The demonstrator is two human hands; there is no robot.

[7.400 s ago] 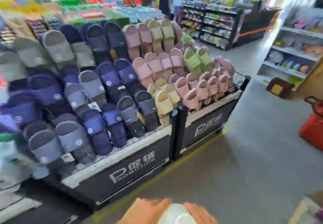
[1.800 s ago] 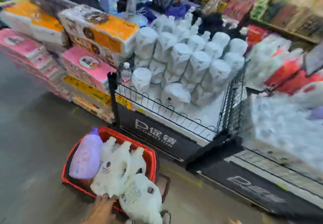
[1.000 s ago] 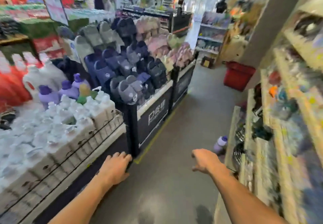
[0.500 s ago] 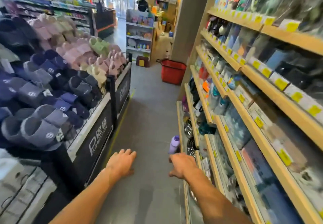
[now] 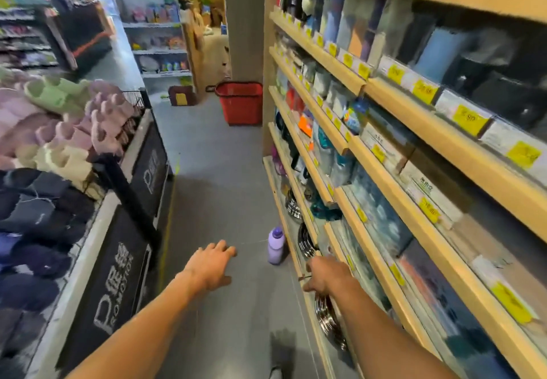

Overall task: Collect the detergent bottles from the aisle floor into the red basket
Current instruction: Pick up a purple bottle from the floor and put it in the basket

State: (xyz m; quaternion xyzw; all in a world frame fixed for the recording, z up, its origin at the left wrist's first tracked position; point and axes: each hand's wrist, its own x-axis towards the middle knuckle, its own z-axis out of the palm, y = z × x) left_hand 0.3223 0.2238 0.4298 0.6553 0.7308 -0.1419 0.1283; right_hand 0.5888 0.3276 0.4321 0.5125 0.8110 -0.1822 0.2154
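Observation:
A small lilac detergent bottle (image 5: pixel 276 245) with a purple cap stands upright on the grey aisle floor, against the foot of the right-hand shelving. My left hand (image 5: pixel 211 264) reaches forward over the floor with fingers spread, holding nothing, left of the bottle. My right hand (image 5: pixel 325 272) is stretched out just below and right of the bottle, fingers loosely curled and empty, apart from it. A red basket (image 5: pixel 239 103) stands far down the aisle by a pillar.
Wooden shelves (image 5: pixel 384 147) of packaged goods line the right side. On the left, a black promotion bin (image 5: pixel 118 278) piled with slippers (image 5: pixel 59 141) borders the aisle. A grey floor strip (image 5: pixel 225 201) runs between them. My shoe (image 5: pixel 281 355) shows at the bottom.
I have moved forward along the aisle; the lilac bottle and the far red basket are closer. Both hands stay outstretched and empty, the right one nearer the bottle.

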